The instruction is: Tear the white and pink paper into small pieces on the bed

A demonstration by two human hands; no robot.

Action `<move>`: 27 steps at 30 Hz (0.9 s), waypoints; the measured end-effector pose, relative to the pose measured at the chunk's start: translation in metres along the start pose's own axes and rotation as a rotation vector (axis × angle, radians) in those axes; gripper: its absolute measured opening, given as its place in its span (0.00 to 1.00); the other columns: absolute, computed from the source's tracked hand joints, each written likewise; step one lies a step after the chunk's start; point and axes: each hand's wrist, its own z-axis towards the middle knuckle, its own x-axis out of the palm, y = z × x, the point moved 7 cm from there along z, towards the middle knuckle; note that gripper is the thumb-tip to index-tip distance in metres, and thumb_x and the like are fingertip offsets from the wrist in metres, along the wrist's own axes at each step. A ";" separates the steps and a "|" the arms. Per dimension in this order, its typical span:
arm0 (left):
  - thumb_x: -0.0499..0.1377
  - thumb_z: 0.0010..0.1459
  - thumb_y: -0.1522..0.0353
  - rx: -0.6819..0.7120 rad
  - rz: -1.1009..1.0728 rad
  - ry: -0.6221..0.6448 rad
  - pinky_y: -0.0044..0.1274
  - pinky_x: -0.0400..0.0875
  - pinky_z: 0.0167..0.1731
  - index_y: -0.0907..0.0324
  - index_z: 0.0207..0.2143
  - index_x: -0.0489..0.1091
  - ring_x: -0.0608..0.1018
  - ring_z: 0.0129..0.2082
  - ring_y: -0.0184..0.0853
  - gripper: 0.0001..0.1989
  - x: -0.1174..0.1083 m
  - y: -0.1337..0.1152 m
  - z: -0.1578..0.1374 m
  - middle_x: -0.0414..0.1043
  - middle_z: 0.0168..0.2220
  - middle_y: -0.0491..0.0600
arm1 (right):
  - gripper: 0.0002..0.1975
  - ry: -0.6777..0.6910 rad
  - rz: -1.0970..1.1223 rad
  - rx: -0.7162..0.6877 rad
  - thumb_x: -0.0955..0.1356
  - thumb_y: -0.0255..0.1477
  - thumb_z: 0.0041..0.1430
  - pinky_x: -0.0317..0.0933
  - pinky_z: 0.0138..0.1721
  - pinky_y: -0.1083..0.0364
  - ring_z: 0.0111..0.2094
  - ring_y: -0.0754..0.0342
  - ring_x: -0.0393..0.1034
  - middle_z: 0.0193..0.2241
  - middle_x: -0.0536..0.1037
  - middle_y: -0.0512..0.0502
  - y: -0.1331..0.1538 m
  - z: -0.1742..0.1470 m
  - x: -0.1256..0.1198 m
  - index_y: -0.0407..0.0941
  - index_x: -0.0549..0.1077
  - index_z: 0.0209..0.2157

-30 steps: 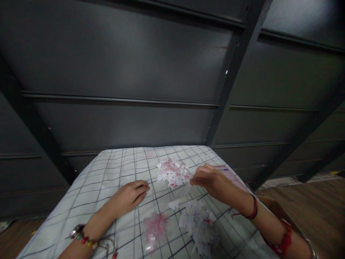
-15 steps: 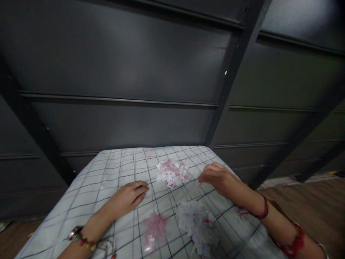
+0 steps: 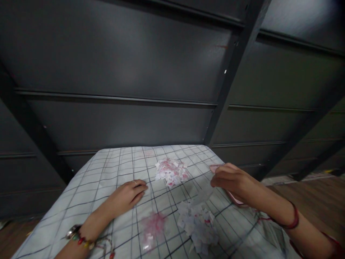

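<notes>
My left hand lies on the checked cloth, fingers loosely bent and holding nothing, with a ring on one finger. Over the right side of the table, my right hand has its fingers pinched together. A thin translucent scrap hangs from its fingertips, blurred, above a pile of whitish scraps. Farther back lies a mixed pile of white and pink scraps. A smaller heap of pink, filmy scraps sits in front, between my hands.
The white cloth with dark grid lines covers the table, which meets a dark panelled wall at the back. A flat pink-edged object, partly hidden, lies under my right hand. Wooden floor shows at the right.
My right hand has moved right, away from the mixed pile, and the translucent scrap has moved with it, over the whitish pile. More of the pink-edged object shows. My left hand stays put.
</notes>
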 end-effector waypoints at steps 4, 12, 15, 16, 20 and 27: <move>0.46 0.61 0.71 -0.008 -0.001 -0.009 0.27 0.70 0.41 0.58 0.43 0.68 0.74 0.39 0.34 0.14 0.000 0.001 0.000 0.70 0.43 0.51 | 0.14 -0.042 -0.046 -0.020 0.56 0.18 0.60 0.54 0.38 0.52 0.33 0.54 0.61 0.27 0.70 0.48 0.008 0.008 0.003 0.45 0.70 0.35; 0.46 0.61 0.71 0.005 -0.024 -0.028 0.26 0.70 0.41 0.58 0.44 0.69 0.74 0.40 0.34 0.14 0.001 0.001 -0.001 0.70 0.43 0.51 | 0.13 -0.146 -0.109 0.016 0.57 0.18 0.60 0.52 0.36 0.54 0.32 0.55 0.61 0.28 0.71 0.48 0.008 0.019 -0.001 0.44 0.70 0.35; 0.46 0.61 0.71 0.005 -0.020 -0.024 0.26 0.71 0.41 0.59 0.44 0.69 0.74 0.39 0.34 0.14 0.001 0.001 -0.001 0.70 0.43 0.51 | 0.13 -0.126 -0.099 -0.001 0.57 0.18 0.59 0.53 0.36 0.54 0.32 0.55 0.61 0.28 0.71 0.48 0.008 0.017 -0.002 0.44 0.70 0.35; 0.46 0.61 0.71 0.005 -0.015 -0.021 0.27 0.71 0.41 0.59 0.44 0.69 0.75 0.39 0.34 0.14 0.001 0.001 -0.001 0.70 0.43 0.51 | 0.13 -0.114 -0.099 0.000 0.58 0.18 0.59 0.53 0.35 0.54 0.32 0.55 0.61 0.27 0.71 0.49 0.008 0.017 -0.002 0.44 0.70 0.35; 0.46 0.61 0.71 0.004 0.002 -0.017 0.26 0.70 0.41 0.58 0.44 0.68 0.74 0.40 0.34 0.14 0.002 0.001 -0.001 0.70 0.43 0.51 | 0.15 -0.096 -0.127 0.056 0.58 0.15 0.56 0.52 0.36 0.55 0.32 0.55 0.61 0.28 0.71 0.49 0.004 0.018 0.003 0.45 0.70 0.37; 0.46 0.61 0.71 -0.004 0.004 -0.021 0.27 0.71 0.41 0.58 0.44 0.68 0.74 0.39 0.34 0.14 0.002 0.001 -0.001 0.70 0.44 0.51 | 0.16 -0.110 -0.360 0.135 0.60 0.12 0.48 0.49 0.33 0.55 0.29 0.54 0.59 0.24 0.69 0.50 -0.003 0.040 0.018 0.44 0.70 0.32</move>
